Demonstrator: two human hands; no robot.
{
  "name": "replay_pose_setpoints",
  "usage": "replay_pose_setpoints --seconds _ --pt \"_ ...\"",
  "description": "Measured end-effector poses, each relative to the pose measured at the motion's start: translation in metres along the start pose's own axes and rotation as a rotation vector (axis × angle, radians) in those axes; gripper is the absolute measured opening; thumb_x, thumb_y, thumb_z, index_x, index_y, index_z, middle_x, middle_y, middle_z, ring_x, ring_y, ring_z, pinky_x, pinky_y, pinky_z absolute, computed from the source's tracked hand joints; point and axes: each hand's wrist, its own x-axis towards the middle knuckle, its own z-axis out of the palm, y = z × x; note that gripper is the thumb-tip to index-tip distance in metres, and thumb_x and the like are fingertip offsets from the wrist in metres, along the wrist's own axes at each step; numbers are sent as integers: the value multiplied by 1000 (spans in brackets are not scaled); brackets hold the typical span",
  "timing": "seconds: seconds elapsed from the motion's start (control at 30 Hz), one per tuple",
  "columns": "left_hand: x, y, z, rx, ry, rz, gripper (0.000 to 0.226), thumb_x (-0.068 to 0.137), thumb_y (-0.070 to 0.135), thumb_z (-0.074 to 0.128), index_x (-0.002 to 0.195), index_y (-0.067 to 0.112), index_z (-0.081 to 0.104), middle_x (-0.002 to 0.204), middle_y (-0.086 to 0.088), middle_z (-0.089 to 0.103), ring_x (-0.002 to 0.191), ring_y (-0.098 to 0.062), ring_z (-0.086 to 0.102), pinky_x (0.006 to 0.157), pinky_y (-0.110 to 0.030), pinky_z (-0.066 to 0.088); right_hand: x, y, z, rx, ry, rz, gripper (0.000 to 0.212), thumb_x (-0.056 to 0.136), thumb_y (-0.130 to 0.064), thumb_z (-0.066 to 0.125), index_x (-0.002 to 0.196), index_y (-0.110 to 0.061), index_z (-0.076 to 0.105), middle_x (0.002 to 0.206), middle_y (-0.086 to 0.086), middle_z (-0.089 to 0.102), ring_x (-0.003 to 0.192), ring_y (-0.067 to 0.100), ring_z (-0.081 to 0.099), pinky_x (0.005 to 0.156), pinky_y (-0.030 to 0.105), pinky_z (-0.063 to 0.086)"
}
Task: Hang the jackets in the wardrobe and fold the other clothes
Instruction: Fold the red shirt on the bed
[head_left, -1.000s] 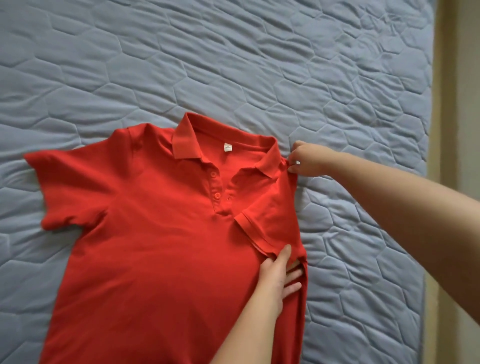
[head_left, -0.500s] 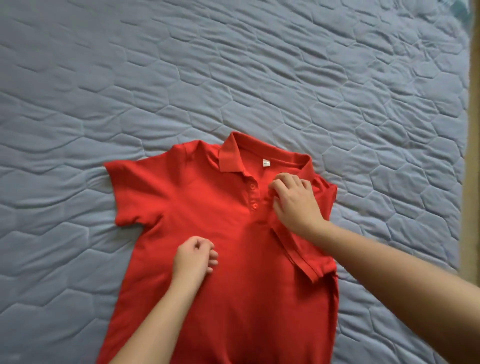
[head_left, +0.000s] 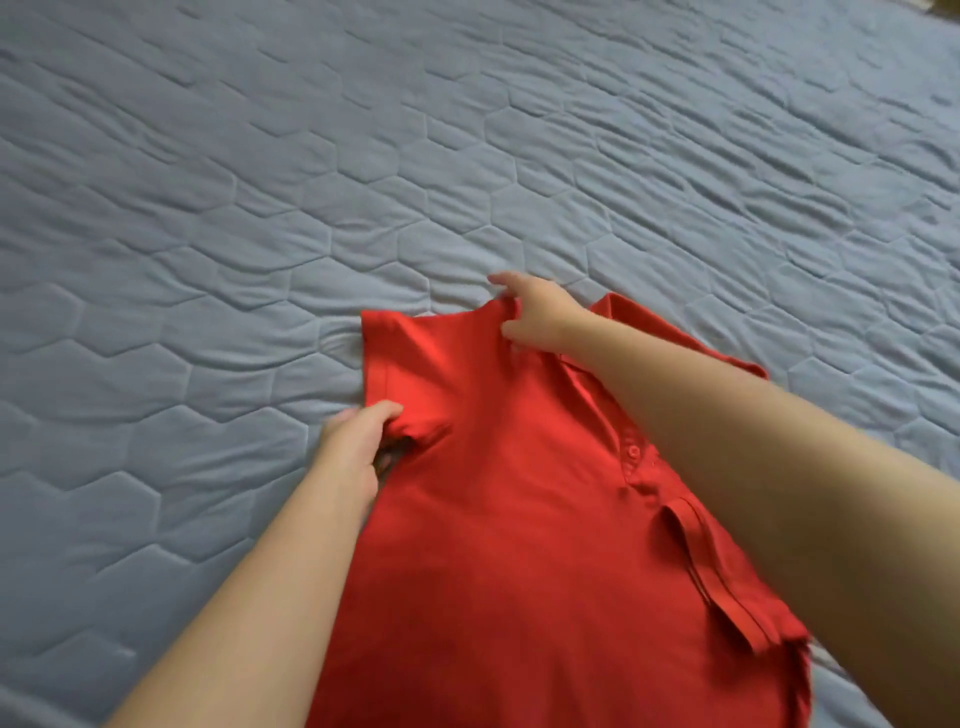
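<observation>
Bed — covered across whole view by blue-grey quilted cover, hexagon stitch pattern, light wrinkling throughout. One item directly on it: red polo shirt, front up, collar toward far side, placed lower centre-right of view. Sleeve at right of view folded in over chest; sleeve at left of view out sideways, cuff bunched. Hem cut off by bottom edge — not visible.

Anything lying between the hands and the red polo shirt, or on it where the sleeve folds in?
No object. The left hand grips the red polo shirt at its sleeve, the right hand at the shoulder. Only the right forearm crosses above its front.
</observation>
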Motion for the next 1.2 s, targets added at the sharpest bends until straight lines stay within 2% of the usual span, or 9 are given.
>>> replay_pose_setpoints --seconds 0.1,0.17,0.23,0.37,0.5,0.63,0.83,1.07,1.2 --pt "-17 3 -2 335 -15 594 31 80 -6 60 108 7 65 95 -1 63 85 -17 58 76 -22 45 2 -8 -15 -62 -22 -78 38 74 3 54 108 -8 69 100 12 69 83 24 60 70 21 40" --pt "-37 -7 -12 688 -129 1090 37 74 -6 59 107 8 67 100 -4 62 93 -20 58 83 -26 44 -17 -2 -24 67 44 -176 29 68 12 51 86 0 70 82 12 64 76 23 55 68 27 38" --pt "-53 -21 -26 1021 -302 1290 35 69 8 58 100 18 69 98 0 61 95 -20 57 81 -35 44 -48 12 -31 169 -47 -164 33 68 19 46 78 -3 68 90 14 66 74 26 58 66 33 47" --pt "-59 -49 -41 982 -153 1110 15 78 21 55 87 22 67 89 7 61 85 -13 58 76 -29 44 -91 47 -30 426 10 158 47 75 20 38 73 -18 66 110 17 62 67 20 58 56 30 52" --pt "-44 -65 -25 680 12 321 16 89 21 57 77 15 66 82 -8 71 80 -28 67 76 -37 53 -85 50 -17 344 282 346 8 81 -9 56 82 -12 63 82 9 67 63 26 66 67 40 58" --pt "-41 -64 1 34 -182 -89 12 91 18 59 83 14 66 82 -7 70 70 -17 64 61 -27 52 -80 42 -8 568 -66 659 25 84 -35 70 86 -10 64 79 4 65 72 19 65 66 31 53" --pt "-25 -62 31 -346 -245 -57 17 95 7 52 107 9 64 95 -6 71 81 -15 67 83 -32 53 -39 15 -1 1029 -36 487 16 90 -3 60 79 -14 60 76 6 60 65 16 57 64 28 47" --pt "-2 -89 35 -328 -33 38 22 97 14 51 115 5 61 96 -10 69 89 -23 67 92 -45 52 7 13 37 604 87 533 20 94 -9 50 82 -19 62 62 -1 46 51 13 41 43 22 37" --pt "-16 -79 19 202 43 118 23 93 31 56 88 9 62 85 -16 69 75 -33 70 73 -50 57 -17 -2 42 493 257 431 38 87 -7 50 124 -9 57 109 10 63 100 25 59 92 32 46"
